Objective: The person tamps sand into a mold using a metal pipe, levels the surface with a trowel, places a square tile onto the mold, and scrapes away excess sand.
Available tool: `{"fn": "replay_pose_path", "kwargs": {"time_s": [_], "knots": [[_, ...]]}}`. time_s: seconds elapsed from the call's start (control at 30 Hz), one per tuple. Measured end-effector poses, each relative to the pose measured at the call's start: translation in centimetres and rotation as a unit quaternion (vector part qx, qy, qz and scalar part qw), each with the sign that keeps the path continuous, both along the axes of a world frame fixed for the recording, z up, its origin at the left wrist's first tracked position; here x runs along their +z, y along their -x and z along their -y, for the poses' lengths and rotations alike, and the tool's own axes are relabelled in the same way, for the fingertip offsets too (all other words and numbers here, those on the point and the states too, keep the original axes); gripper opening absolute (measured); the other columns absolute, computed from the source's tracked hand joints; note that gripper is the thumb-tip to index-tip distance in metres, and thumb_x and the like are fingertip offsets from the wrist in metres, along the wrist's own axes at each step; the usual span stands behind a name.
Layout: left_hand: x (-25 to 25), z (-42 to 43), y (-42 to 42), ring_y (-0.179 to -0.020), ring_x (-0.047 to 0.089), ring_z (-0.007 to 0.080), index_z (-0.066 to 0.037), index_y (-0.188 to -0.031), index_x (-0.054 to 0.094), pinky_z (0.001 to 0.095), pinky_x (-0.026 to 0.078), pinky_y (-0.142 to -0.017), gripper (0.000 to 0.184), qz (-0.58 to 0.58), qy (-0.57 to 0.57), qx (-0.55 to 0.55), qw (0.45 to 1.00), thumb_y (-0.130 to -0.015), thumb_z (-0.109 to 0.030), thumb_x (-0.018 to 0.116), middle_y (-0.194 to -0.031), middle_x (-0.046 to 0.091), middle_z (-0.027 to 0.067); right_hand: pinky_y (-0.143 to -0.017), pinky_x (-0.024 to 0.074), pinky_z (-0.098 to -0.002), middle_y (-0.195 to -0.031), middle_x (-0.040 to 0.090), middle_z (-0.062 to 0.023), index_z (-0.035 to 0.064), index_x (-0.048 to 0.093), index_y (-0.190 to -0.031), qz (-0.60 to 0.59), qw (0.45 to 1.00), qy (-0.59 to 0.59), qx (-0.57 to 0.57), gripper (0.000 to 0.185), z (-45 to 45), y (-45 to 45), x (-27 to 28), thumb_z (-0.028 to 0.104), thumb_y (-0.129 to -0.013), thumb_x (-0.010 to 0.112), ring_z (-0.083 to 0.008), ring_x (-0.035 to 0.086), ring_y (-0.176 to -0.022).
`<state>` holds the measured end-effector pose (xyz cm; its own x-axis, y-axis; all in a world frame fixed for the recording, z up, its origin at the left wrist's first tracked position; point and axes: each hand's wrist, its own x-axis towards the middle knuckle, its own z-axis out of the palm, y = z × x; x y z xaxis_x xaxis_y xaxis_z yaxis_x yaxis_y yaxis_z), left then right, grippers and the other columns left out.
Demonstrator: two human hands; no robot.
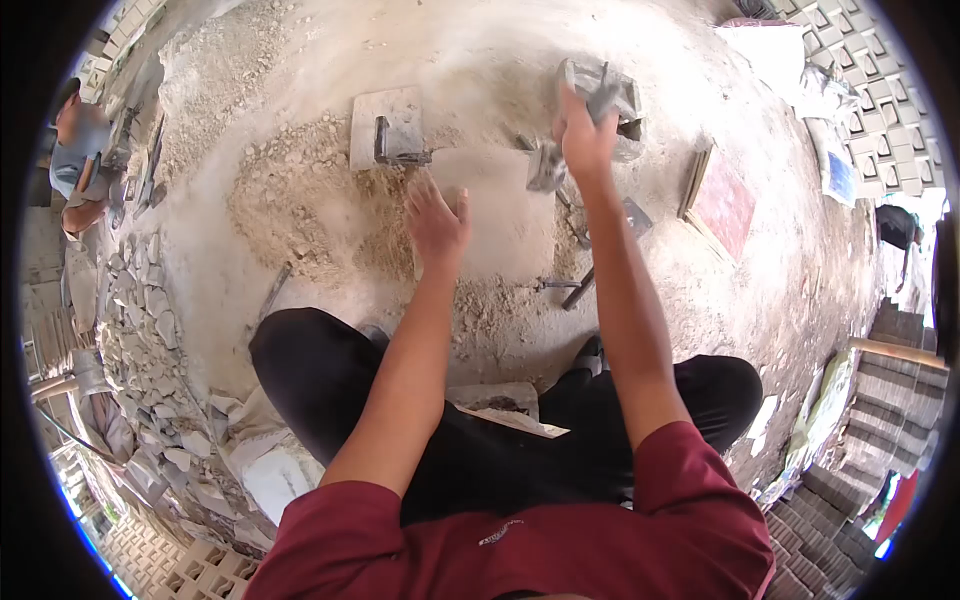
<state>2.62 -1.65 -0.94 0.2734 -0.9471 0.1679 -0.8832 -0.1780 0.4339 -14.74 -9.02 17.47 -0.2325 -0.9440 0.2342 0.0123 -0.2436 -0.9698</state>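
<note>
My left hand (pixel 437 222) is open, fingers stretched out, over the left edge of a pale, dusty flat slab (pixel 505 215); whether it presses on the slab I cannot tell. My right hand (pixel 588 145) is closed round a dark grey tool (pixel 604 97), its kind unclear. Just beyond that hand is a grey hollow block (pixel 628 88). A small grey blocky piece (pixel 546 168) shows beside my right wrist, at the slab's far right corner. Past my left fingertips, a dark L-shaped metal piece (pixel 384 145) rests on a light square tile (pixel 403 108).
Loose rubble (pixel 290 195) lies left of the slab. On the right, a reddish square board (pixel 722 205) leans at a tilt. A metal bar (pixel 578 289) lies near my right foot. One person (pixel 82 165) is at far left, another (pixel 897 228) at far right. Stacked blocks (pixel 870 85) stand behind.
</note>
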Motion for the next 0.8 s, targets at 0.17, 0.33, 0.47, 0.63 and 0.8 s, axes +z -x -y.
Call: {"fn": "replay_pose_path", "kwargs": {"time_s": [0.17,0.33,0.47,0.63,0.8], "knots": [[1.4,-0.5,0.1,-0.131,0.037,0.0399,-0.005,-0.149,0.02,0.0483,0.032,-0.107,0.076,-0.011,-0.027,-0.004,1.0,-0.094,-0.052,0.04,-0.146,0.029,0.0278,-0.037,0.0203,-0.0269,-0.047,0.037,0.0036,0.01,0.039,-0.053,0.004,0.999,-0.031,0.021,0.04,0.6,1.0,-4.4,0.01,-0.091,0.05,-0.0064,0.031,-0.038],[1.1,-0.4,0.2,-0.13,0.039,0.0405,-0.007,-0.15,0.019,0.0473,0.032,-0.106,0.076,0.003,-0.042,0.01,0.999,-0.093,-0.052,0.041,-0.146,0.03,0.0278,-0.037,0.0198,-0.0266,-0.045,0.033,0.0028,0.0108,0.036,-0.052,0.008,0.999,0.006,0.053,0.039,0.0,1.1,2.0,0.008,-0.09,0.043,-0.0075,0.029,-0.037],[1.6,-0.4,0.4,-0.128,0.041,0.04,-0.008,-0.15,0.019,0.0471,0.033,-0.106,0.076,0.009,-0.05,0.016,0.999,-0.093,-0.053,0.041,-0.145,0.031,0.0276,-0.037,0.0208,-0.0262,-0.046,0.033,0.0031,0.0119,0.036,-0.052,-0.048,0.995,0.045,0.072,0.039,0.0,1.3,-2.0,0.008,-0.09,0.044,-0.0066,0.031,-0.037],[1.4,-0.7,0.4,-0.127,0.041,0.0403,-0.007,-0.15,0.02,0.0477,0.033,-0.105,0.075,0.02,-0.037,0.016,0.999,-0.093,-0.053,0.041,-0.144,0.033,0.0277,-0.031,0.0188,-0.026,-0.044,0.034,0.0043,0.0133,0.039,-0.051,0.013,0.998,-0.057,0.032,0.036,0.9,-0.1,-3.5,0.004,-0.086,0.042,-0.0073,0.029,-0.034],[1.7,-0.7,0.5,-0.131,0.037,0.0414,-0.007,-0.148,0.023,0.0502,0.032,-0.106,0.074,-0.022,-0.038,0.011,0.999,-0.093,-0.052,0.042,-0.142,0.034,0.0291,-0.029,0.0192,-0.0246,-0.043,0.035,0.0033,0.0112,0.04,-0.052,0.017,0.994,-0.013,0.109,0.033,1.2,0.5,-0.3,0.001,-0.083,0.042,-0.0081,0.029,-0.032]]}}
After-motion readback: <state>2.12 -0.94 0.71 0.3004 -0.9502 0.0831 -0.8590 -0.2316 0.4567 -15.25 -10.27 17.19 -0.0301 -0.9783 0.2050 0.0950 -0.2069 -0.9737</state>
